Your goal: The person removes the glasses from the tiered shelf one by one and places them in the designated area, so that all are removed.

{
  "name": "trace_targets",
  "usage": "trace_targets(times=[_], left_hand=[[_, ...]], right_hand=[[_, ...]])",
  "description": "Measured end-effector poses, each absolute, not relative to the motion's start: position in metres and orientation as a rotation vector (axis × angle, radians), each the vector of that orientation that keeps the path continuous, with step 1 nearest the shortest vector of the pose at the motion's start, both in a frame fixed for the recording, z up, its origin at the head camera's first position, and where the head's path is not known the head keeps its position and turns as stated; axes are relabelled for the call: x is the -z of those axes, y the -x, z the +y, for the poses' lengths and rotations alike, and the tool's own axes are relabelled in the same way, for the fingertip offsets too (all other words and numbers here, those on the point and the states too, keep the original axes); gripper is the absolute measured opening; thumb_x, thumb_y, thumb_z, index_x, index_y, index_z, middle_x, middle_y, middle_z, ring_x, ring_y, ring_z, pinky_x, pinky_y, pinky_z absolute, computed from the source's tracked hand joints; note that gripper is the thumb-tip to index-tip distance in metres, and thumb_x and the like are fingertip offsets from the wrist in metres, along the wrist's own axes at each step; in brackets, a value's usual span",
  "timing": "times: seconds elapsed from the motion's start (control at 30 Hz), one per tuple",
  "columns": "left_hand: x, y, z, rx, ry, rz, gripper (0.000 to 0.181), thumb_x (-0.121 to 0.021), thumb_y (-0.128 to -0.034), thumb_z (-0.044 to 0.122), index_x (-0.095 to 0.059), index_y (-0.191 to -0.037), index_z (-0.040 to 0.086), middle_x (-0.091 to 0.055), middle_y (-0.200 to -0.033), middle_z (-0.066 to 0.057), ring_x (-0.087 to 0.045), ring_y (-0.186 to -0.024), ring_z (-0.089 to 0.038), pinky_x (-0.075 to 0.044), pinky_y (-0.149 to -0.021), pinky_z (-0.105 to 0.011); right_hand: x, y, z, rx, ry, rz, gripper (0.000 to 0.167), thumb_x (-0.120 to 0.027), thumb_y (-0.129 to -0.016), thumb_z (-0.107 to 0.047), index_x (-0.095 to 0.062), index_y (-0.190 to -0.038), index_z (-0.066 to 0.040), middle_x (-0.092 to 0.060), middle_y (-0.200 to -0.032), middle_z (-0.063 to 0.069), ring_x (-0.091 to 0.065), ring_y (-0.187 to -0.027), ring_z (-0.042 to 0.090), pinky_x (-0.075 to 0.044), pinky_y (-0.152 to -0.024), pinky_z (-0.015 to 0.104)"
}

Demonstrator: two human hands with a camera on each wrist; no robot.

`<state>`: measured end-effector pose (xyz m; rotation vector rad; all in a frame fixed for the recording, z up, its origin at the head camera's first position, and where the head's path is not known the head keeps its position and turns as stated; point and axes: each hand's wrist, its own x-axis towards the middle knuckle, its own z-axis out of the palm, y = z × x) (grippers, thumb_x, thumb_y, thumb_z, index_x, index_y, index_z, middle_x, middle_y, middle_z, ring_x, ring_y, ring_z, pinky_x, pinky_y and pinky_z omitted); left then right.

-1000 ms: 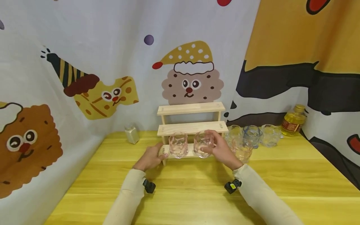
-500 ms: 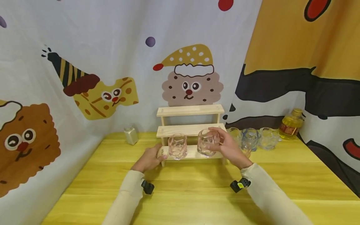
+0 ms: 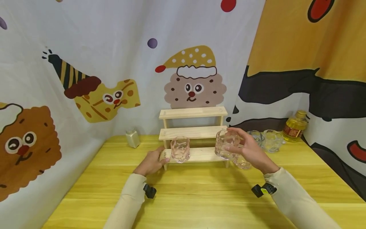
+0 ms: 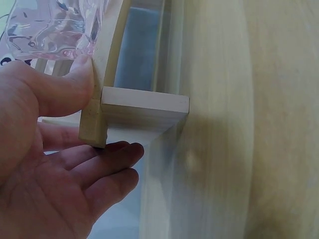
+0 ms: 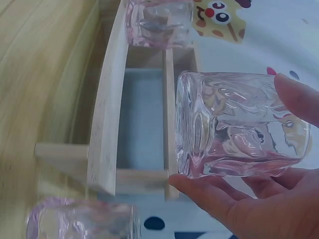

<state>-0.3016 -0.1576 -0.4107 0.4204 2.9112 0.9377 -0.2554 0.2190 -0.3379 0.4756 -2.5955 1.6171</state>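
A three-step wooden rack [image 3: 194, 132] stands against the curtain. On its lowest step, near the left end, sits a pinkish clear glass [image 3: 180, 149]. My left hand [image 3: 151, 162] grips the left end of that step, thumb on top and fingers beneath, as the left wrist view shows at the rack's wood [image 4: 144, 99]. My right hand [image 3: 250, 151] holds another pinkish glass [image 3: 226, 144] over the right end of the lowest step; in the right wrist view, thumb and fingers lie on either side of this glass [image 5: 239, 124].
Right of the rack a pinkish glass [image 3: 242, 162] stands on the table [image 3: 194, 203], partly behind the right hand. Farther right are a bluish glass [image 3: 257, 137], a clear glass [image 3: 273, 141] and an oil bottle [image 3: 295, 126]. A small white-filled jar [image 3: 132, 138] stands at the left.
My right hand has carried its glass rightward, from the middle of the lowest step to its right end. The left hand and the glass beside it have stayed in place.
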Motion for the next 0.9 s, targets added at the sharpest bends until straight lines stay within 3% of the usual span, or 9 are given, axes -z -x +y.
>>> trace_targets(times=[0.2, 0.4, 0.6, 0.9], left_hand=[[0.411, 0.300, -0.158, -0.947, -0.422, 2.929, 0.058, -0.064, -0.0996, 0.026, -0.044, -0.150, 0.006, -0.068, -0.125, -0.022, -0.067, -0.114, -0.033, -0.054, -0.097, -0.051], [0.416, 0.300, -0.154, -0.912, -0.489, 2.948, 0.057, -0.064, -0.0996, 0.025, -0.044, -0.149, 0.004, -0.071, -0.117, -0.022, -0.069, -0.110, -0.034, -0.054, -0.096, -0.050], [0.417, 0.298, -0.153, -0.877, -0.482, 2.953, 0.059, -0.062, -0.1006, 0.028, -0.042, -0.149, 0.002, -0.066, -0.129, -0.027, -0.063, -0.122, -0.041, -0.051, -0.102, -0.054], [0.411, 0.299, -0.154, -0.860, -0.492, 2.956, 0.059, -0.061, -0.1014, 0.027, -0.040, -0.150, 0.000, -0.065, -0.129, -0.028, -0.062, -0.123, -0.042, -0.050, -0.103, -0.055]], right_hand=[[0.334, 0.249, 0.237, -1.574, -0.431, -2.588, 0.069, -0.071, -0.095, -0.022, -0.036, -0.154, -0.011, -0.037, -0.157, 0.017, -0.058, -0.124, 0.035, -0.056, -0.086, 0.029], [0.334, 0.242, 0.265, -1.482, -0.378, -2.617, 0.071, -0.071, -0.095, -0.027, -0.036, -0.155, -0.012, -0.039, -0.157, 0.015, -0.056, -0.120, 0.011, -0.054, -0.086, 0.025], [0.336, 0.240, 0.291, -1.404, -0.334, -2.628, 0.072, -0.070, -0.095, -0.030, -0.036, -0.155, -0.011, -0.044, -0.151, 0.015, -0.055, -0.111, -0.005, -0.055, -0.085, 0.028], [0.344, 0.248, 0.338, -1.385, -0.341, -2.629, 0.068, -0.067, -0.097, -0.022, -0.034, -0.156, -0.013, -0.046, -0.146, -0.004, -0.052, -0.113, -0.007, -0.052, -0.087, 0.028]])
